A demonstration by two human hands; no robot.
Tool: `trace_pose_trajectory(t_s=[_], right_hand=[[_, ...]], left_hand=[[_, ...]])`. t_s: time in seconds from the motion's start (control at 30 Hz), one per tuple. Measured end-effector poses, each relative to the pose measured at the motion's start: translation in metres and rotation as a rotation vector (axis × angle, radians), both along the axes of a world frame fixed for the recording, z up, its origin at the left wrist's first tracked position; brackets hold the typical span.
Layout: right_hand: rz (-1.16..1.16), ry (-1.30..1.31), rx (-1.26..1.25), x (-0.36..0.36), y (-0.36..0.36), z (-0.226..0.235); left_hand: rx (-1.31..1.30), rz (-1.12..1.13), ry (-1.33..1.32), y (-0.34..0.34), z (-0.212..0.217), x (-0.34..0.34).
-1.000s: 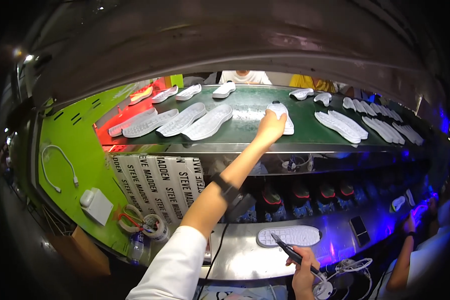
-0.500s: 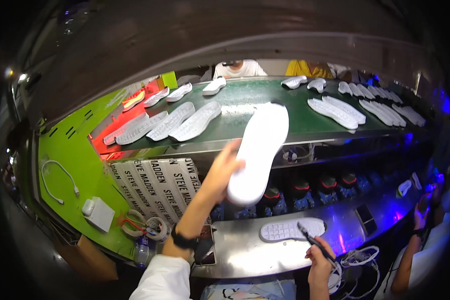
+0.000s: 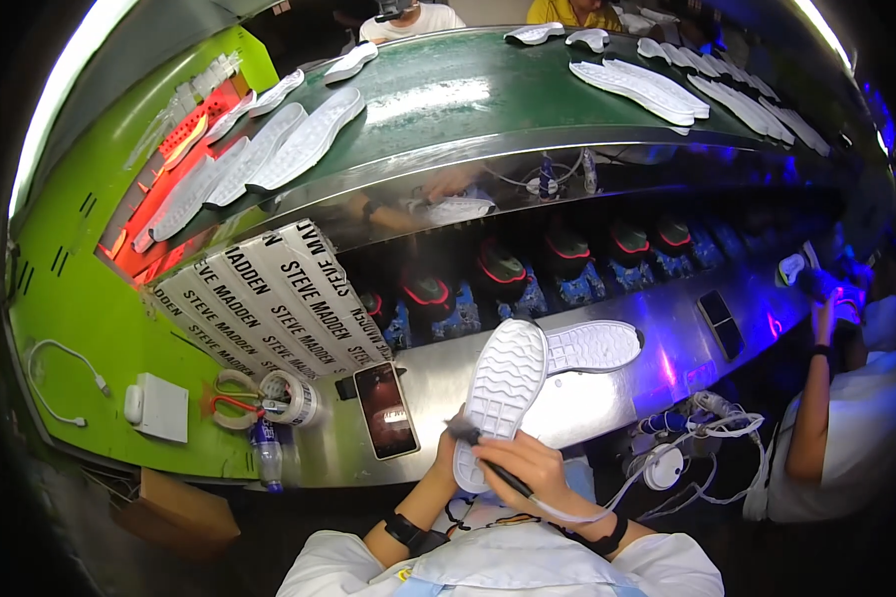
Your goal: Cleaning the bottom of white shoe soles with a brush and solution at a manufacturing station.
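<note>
My left hand is closed round the lower end of a white shoe sole, held tilted above the bench edge in front of me. Wavy grooves and a grid pattern cover the face turned up. In my right hand is a brush with a dark handle, its bristles at the sole's left edge near my left fingers. Partly behind the held sole, another white shoe sole lies on the metal bench.
A green conveyor belt carries several white soles beyond the bench. Dark shoes stand on the shelf below it. A printed box, phone, tape rolls and bottle are left; white cables and a co-worker's arm are right.
My left hand has brought the sole down from above the belt's near edge towards me, and its patterned face now shows. My right hand has moved the brush leftward from the bench sole. The view has shifted.
</note>
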State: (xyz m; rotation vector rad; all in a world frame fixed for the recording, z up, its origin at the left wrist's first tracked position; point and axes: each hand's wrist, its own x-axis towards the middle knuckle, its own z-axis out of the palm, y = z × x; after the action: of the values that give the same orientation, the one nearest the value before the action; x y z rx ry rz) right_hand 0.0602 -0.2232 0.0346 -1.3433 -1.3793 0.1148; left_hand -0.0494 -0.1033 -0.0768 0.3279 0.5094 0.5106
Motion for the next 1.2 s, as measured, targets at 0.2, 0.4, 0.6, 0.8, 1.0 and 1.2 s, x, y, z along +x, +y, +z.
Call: trace_pose_trajectory(t_s=[0.2,0.4,0.6,0.8,1.0,1.2], right_hand=[[-0.011,0.136,-0.126,-0.001,0.002,0.0],[0.201,0.269,-0.276,0.015,-0.004,0.019],[0.436,0.53,-0.519,0.036,-0.006,0.032],[0.472,0.073,-0.507,0.049,-0.017,0.036],[0.427,-0.068,-0.445,0.056,-0.03,0.034],[0.317,-0.035,-0.448,0.068,-0.042,0.033]], left_hand=[[-0.077,-0.107,-0.089,0.008,0.039,0.013],[-0.042,-0.262,-0.314,0.035,0.059,0.022],[0.06,-0.749,-0.221,0.071,0.089,0.043],[0.597,-1.532,0.164,0.069,0.088,0.092],[0.518,-1.727,0.304,0.074,0.083,0.108],[0.444,-1.634,0.437,0.094,0.106,0.097]])
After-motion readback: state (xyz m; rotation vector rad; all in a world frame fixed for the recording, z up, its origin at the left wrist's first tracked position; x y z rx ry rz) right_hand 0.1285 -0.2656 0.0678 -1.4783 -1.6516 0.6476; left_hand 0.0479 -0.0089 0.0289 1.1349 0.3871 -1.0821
